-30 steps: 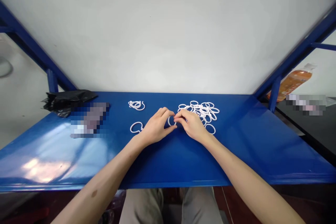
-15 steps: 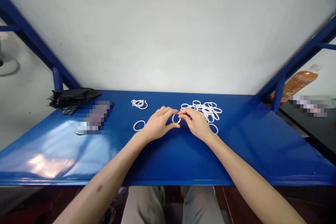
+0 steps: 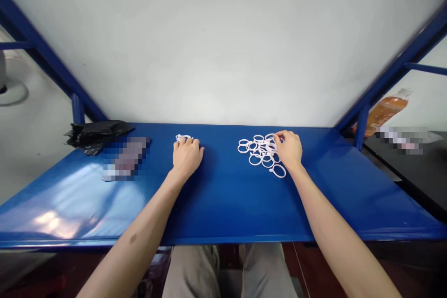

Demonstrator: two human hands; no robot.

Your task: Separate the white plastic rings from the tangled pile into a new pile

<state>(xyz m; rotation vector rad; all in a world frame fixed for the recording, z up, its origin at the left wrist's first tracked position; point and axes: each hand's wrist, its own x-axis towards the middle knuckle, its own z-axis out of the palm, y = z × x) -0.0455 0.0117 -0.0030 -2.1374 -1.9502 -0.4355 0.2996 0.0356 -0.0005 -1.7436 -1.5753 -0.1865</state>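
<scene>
My left hand (image 3: 187, 155) lies palm down on the left of the blue table, fingers spread and slightly bent, thumb apart. It covers most of a small group of white plastic rings (image 3: 184, 137), whose far edge shows beyond the fingers. What is under the palm is hidden. Over the right edge of a larger pile of white plastic rings (image 3: 255, 159), my right hand (image 3: 289, 148) has thumb and forefinger pinched together at a white plastic ring (image 3: 270, 136). Several rings in this pile have small knobs, and one lies nearest me at its front.
The blue table (image 3: 223, 209) meets a pale wall at the back. A black plastic bag (image 3: 99, 135) and a blurred-out flat item (image 3: 129, 156) lie at the left. Blue slanted posts rise at both sides. Beyond the right post, an orange drink bottle (image 3: 386, 111) leans near a black surface.
My hands have parted from the ring they held together at the middle. The left has moved left over the small group; the right has moved right and back to the pile's far edge.
</scene>
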